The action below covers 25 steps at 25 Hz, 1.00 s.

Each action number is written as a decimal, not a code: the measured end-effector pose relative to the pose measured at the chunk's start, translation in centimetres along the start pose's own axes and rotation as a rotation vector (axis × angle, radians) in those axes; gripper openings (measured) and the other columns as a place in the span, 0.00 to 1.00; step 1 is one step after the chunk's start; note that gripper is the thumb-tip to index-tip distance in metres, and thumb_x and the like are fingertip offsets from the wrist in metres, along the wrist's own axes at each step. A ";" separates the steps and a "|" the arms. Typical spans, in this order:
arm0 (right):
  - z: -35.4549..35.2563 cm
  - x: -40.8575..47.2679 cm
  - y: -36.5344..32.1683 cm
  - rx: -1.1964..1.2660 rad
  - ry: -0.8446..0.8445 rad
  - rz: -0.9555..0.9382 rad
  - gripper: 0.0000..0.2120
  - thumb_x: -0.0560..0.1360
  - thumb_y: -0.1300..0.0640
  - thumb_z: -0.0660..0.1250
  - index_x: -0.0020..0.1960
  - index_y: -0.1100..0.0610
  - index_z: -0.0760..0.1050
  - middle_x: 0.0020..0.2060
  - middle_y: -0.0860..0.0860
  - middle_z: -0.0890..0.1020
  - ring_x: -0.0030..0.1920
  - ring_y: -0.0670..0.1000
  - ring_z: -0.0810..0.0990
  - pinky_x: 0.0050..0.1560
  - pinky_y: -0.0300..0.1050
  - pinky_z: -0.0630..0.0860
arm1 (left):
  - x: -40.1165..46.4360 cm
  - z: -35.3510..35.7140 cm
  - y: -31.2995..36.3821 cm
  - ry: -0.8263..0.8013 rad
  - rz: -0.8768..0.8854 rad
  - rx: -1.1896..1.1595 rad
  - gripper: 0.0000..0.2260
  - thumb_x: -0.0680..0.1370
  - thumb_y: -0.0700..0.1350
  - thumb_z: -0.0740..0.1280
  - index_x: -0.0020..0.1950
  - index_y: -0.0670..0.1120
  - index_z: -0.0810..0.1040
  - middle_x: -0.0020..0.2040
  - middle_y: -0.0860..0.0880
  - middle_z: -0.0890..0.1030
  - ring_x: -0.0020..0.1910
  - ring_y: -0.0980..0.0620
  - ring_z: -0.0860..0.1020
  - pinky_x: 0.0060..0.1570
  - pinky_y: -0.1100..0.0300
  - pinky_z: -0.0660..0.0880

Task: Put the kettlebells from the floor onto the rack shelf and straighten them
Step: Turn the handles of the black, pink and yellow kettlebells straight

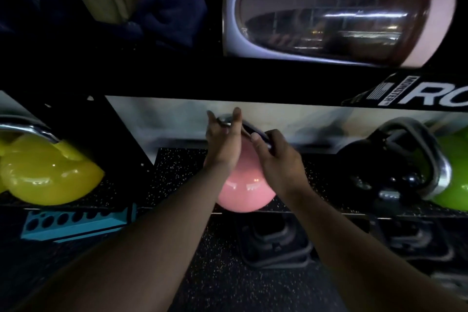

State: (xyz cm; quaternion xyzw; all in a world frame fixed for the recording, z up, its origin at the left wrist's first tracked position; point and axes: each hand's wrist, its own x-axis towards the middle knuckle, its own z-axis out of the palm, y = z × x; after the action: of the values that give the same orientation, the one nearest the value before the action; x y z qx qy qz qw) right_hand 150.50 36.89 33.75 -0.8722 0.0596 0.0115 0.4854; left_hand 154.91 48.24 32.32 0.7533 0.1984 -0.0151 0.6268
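A pink kettlebell [244,185] sits on the speckled black rack shelf [177,175], its steel handle pointing toward the back wall. My right hand [274,157] is wrapped around the right part of that handle. My left hand [222,139] rests against the handle's left part with fingers straight and apart. On the same shelf, a yellow kettlebell [48,172] lies at the far left, a black kettlebell [379,159] stands to the right, and a green kettlebell [453,172] shows at the right edge.
A black rack beam [253,81] with white lettering runs above the shelf. On the upper level lie a large pink-ended kettlebell [329,15] and dark cloth [164,18]. Below the shelf edge are a blue perforated bar [73,223] and dark weights [273,240] on the floor.
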 end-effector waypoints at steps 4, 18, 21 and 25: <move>-0.1 0.0 0.7 0.281 -0.054 0.055 0.16 0.75 0.36 0.62 0.46 0.46 0.81 0.38 0.52 0.85 0.42 0.55 0.84 0.45 0.53 0.78 | -2.2 0.2 -1.7 -0.021 0.055 0.032 0.42 0.72 0.76 0.52 0.81 0.59 0.45 0.81 0.49 0.57 0.76 0.44 0.65 0.74 0.36 0.58; 5.8 -2.5 -1.2 0.588 -0.006 0.125 0.19 0.83 0.41 0.51 0.58 0.44 0.79 0.42 0.44 0.82 0.39 0.35 0.79 0.40 0.31 0.76 | 1.6 -2.7 -2.0 -0.222 0.152 -0.014 0.37 0.72 0.75 0.46 0.79 0.64 0.49 0.80 0.54 0.61 0.77 0.50 0.63 0.77 0.45 0.59; 7.6 -2.7 -2.1 0.588 -0.035 0.128 0.21 0.83 0.40 0.47 0.70 0.42 0.71 0.52 0.37 0.80 0.49 0.28 0.77 0.41 0.22 0.72 | 3.4 -3.2 -1.9 -0.272 0.162 -0.004 0.40 0.72 0.76 0.44 0.80 0.59 0.54 0.79 0.48 0.65 0.77 0.47 0.65 0.76 0.44 0.61; 8.6 -2.6 -2.3 0.596 -0.011 0.136 0.23 0.82 0.40 0.47 0.74 0.43 0.66 0.60 0.43 0.79 0.55 0.34 0.76 0.42 0.20 0.72 | 5.0 -2.9 -3.1 -0.323 0.125 -0.055 0.44 0.70 0.79 0.46 0.78 0.53 0.62 0.75 0.40 0.69 0.74 0.44 0.69 0.74 0.42 0.64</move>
State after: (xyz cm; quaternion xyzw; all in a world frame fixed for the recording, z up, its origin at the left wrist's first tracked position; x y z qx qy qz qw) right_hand 148.48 45.59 31.32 -0.6854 0.1159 0.0309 0.7182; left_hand 157.85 52.80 28.68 0.7345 0.0482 -0.0913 0.6707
